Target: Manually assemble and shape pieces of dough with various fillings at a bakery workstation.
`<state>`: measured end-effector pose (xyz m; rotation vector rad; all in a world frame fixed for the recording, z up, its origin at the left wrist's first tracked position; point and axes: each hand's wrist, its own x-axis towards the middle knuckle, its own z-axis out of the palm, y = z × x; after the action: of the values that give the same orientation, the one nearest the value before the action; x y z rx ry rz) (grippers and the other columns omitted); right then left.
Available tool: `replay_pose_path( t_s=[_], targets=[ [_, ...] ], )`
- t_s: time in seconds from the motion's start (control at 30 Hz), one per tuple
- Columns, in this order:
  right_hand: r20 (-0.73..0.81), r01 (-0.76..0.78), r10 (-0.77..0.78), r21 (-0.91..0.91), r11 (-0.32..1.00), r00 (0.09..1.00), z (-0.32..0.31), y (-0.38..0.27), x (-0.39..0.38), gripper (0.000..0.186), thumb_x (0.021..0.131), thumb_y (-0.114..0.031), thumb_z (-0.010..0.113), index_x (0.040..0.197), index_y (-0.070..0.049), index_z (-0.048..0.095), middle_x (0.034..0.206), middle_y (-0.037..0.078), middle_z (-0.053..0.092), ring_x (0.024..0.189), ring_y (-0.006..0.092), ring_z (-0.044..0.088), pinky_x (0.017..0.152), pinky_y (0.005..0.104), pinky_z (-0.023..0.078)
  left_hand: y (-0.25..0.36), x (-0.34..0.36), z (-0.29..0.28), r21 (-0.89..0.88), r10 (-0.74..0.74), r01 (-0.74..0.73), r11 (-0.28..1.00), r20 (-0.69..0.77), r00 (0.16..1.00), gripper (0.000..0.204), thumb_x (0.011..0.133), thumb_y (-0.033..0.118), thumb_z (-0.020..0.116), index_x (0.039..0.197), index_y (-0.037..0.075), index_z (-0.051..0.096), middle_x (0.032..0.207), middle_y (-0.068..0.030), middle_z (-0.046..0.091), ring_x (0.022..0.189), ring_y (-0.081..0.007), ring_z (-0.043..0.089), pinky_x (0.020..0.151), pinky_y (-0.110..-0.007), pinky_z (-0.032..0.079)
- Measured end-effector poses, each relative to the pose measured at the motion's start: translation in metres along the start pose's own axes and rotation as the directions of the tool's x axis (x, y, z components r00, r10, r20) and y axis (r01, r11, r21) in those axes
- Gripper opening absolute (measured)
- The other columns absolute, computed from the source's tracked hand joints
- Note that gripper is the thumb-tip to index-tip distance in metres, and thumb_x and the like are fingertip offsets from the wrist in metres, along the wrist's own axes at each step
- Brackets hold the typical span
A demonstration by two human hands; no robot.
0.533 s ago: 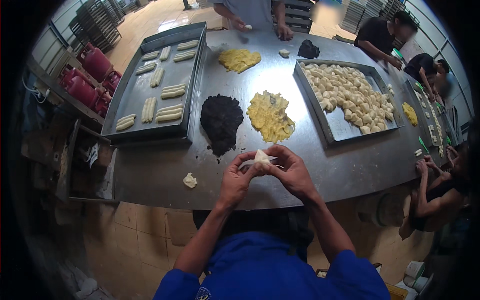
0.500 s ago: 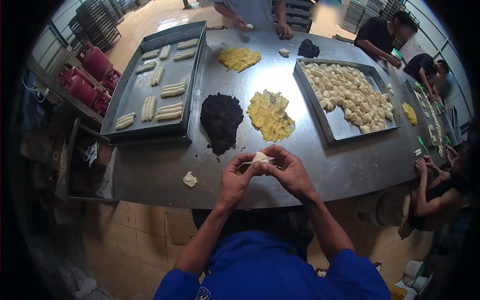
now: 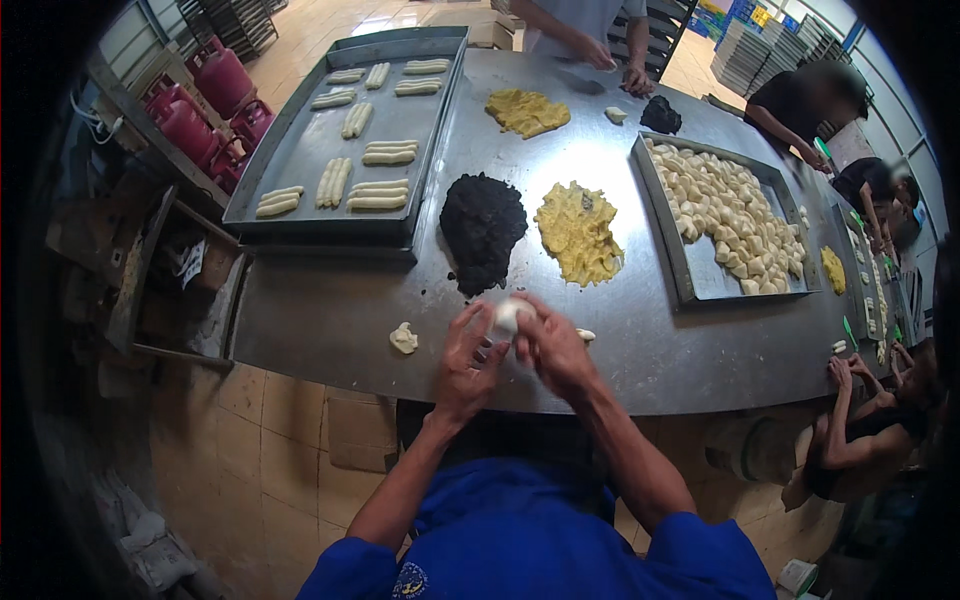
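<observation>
Over the near edge of the steel table, my right hand (image 3: 560, 352) grips a smooth white dough ball (image 3: 509, 316) between thumb and fingers. My left hand (image 3: 466, 368) is just left of the ball, slightly blurred, its fingers apart and curved toward the dough; whether they touch it is unclear. Left of my hands lies a flattened dough piece (image 3: 403, 338). A small dough piece (image 3: 586, 335) shows beside my right hand, partly hidden by it. Beyond my hands sit a dark filling mound (image 3: 483, 232) and a yellow filling mound (image 3: 580, 235).
A deep metal tray (image 3: 300, 160) with dough sticks stands at the left. Another metal tray (image 3: 683, 270) holds many dough pieces at the right. Across the table (image 3: 330, 320), a person handles dough; more people work at the right. Red gas cylinders (image 3: 222, 78) stand far left.
The dough has gone from a folded piece pinched in both hands to a rounded ball in my right hand. My left fingers have loosened. The whole view has shifted a little.
</observation>
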<state>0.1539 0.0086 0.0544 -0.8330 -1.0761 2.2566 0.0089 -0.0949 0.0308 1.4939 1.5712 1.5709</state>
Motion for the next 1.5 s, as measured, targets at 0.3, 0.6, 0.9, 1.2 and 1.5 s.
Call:
replay_pose_path(
  t_s=[0.3, 0.6, 0.9, 1.2, 1.5],
  targets=[
    [-0.086, 0.03, -0.643, -0.985, 0.168, 0.761, -0.024, 0.01, 0.112, 0.074, 0.086, -0.029, 0.083, 0.146, -0.006, 0.047, 0.094, 0.024, 0.071, 0.084, 0.0313, 0.073, 0.074, 0.0381, 0.056, -0.027, -0.028, -0.007, 0.266, -0.084, 0.104, 0.958, -0.087, 0.993, 0.045, 0.091, 0.012, 0.073, 0.135, 0.008, 0.063, 0.117, -0.0129, 0.066, 0.073, -0.0181, 0.061, 0.066, -0.032, 0.054],
    [0.148, 0.26, -0.574, -0.958, 0.118, 0.806, -0.042, 0.01, 0.114, 0.059, 0.09, -0.015, 0.076, 0.144, -0.011, 0.053, 0.091, 0.022, 0.07, 0.084, 0.037, 0.071, 0.078, 0.0443, 0.055, -0.032, -0.024, -0.008, 0.285, -0.058, 0.09, 0.954, -0.117, 0.991, 0.035, 0.09, 0.009, 0.073, 0.124, 0.006, 0.068, 0.1, -0.0104, 0.069, 0.071, -0.018, 0.061, 0.067, -0.032, 0.054],
    [0.127, 0.238, -0.331, -0.917, 0.319, 0.935, -0.036, -0.011, 0.08, 0.056, 0.095, -0.017, 0.07, 0.146, -0.007, 0.049, 0.105, 0.023, 0.069, 0.094, 0.0357, 0.069, 0.079, 0.0419, 0.055, -0.036, -0.025, -0.014, 0.238, -0.135, 0.151, 0.959, -0.082, 0.987, 0.026, 0.094, 0.016, 0.07, 0.118, 0.006, 0.072, 0.095, -0.0098, 0.072, 0.076, -0.0212, 0.066, 0.07, -0.034, 0.054],
    [0.121, -0.128, 0.103, 0.22, 0.967, 0.987, -0.009, -0.021, -0.001, 0.036, 0.105, -0.02, 0.06, 0.132, 0.001, 0.05, 0.104, 0.005, 0.062, 0.076, 0.0077, 0.055, 0.061, 0.0183, 0.046, -0.011, 0.031, -0.015, -0.733, -0.43, 0.673, 0.098, 0.579, 0.693, 0.056, 0.108, 0.048, 0.048, 0.133, -0.001, 0.06, 0.123, -0.0151, 0.069, 0.107, -0.0218, 0.067, 0.094, -0.039, 0.054],
    [-0.269, 0.075, -0.136, -0.228, 0.971, 0.953, -0.016, -0.019, -0.01, 0.033, 0.103, -0.027, 0.065, 0.117, 0.002, 0.069, 0.098, 0.01, 0.073, 0.075, 0.0133, 0.065, 0.065, 0.0278, 0.054, 0.004, 0.026, 0.016, -0.813, -0.516, 0.514, 0.274, 0.327, 0.792, 0.036, 0.107, 0.031, 0.058, 0.127, 0.001, 0.062, 0.122, -0.0116, 0.068, 0.115, -0.0201, 0.064, 0.098, -0.034, 0.055]
  ],
)
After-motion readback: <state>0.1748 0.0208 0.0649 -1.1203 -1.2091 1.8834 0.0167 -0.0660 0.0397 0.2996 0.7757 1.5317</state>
